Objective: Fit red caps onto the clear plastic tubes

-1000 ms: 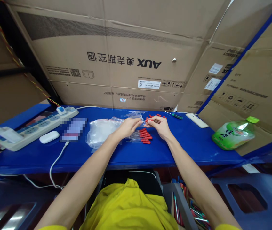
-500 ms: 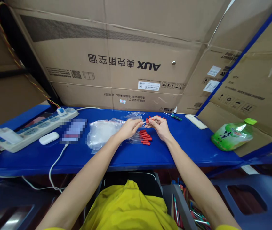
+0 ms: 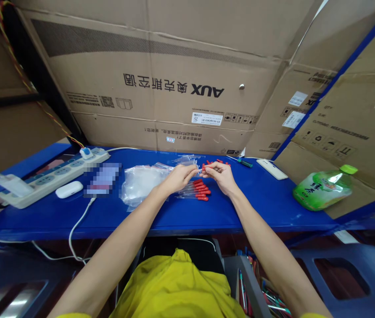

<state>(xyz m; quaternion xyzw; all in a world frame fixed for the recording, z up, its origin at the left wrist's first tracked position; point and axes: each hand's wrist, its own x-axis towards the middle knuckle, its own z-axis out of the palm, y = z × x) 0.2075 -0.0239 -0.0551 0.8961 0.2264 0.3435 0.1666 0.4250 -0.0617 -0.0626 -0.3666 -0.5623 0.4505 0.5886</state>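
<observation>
So the left hand (image 3: 181,177) has its fingertips pinched together on what looks like a thin clear tube (image 3: 198,171), tiny and mostly covered by fingers. The right hand (image 3: 223,176) is clamped on a small red bulb (image 3: 203,167), right up against the left grip. Can't tell whether bulb and tube are actually joined.

Just on the near side of the grip there's a bunch of capped tubes (image 3: 202,191) lying on the blue tabletop (image 3: 187,216), shiny red ends to the right, skinny see-through stems to the left. More clear tubes (image 3: 189,159) sit just beyond the left grip, and some loose red bulbs (image 3: 219,160) just past the right one.

Container-wise: flat clear plastic bags (image 3: 143,182) left of the left grip, a green-labelled bottle (image 3: 323,189) well right of the right grip, and a gray bin (image 3: 255,289) lower down, with colourful sticks or handles (image 3: 275,302) beside it.
</observation>
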